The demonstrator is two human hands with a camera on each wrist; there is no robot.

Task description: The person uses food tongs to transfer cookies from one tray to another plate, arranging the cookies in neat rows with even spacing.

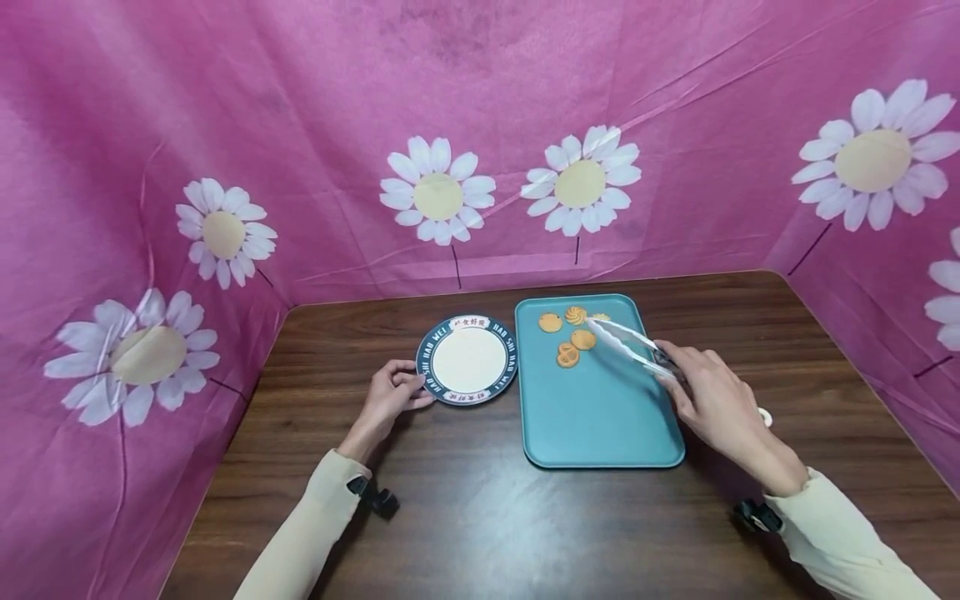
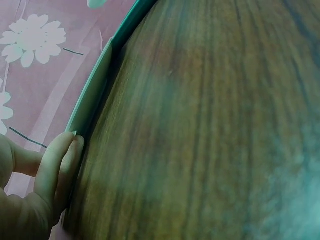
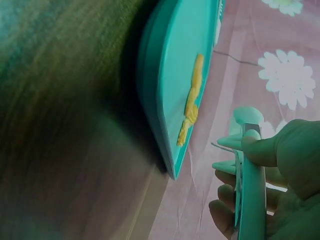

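Note:
My left hand (image 1: 390,392) holds a round plate (image 1: 471,358) by its left rim; the plate has a dark patterned border and a cream centre. In the left wrist view, the fingers (image 2: 55,170) lie along the plate's edge (image 2: 92,90). White-tipped tongs (image 1: 626,337) are gripped in my right hand (image 1: 716,400), their arms spread apart and their tips near the cookies at the far end of a teal tray (image 1: 600,425). Several golden cookies lie there, among them a round cookie (image 1: 550,322), a swirled cookie (image 1: 575,315) and a pretzel-shaped cookie (image 1: 567,356).
The wooden table (image 1: 465,508) carries the plate and, right beside it, the tray. A pink cloth (image 1: 337,100) printed with white daisies stands around the back and sides of the table.

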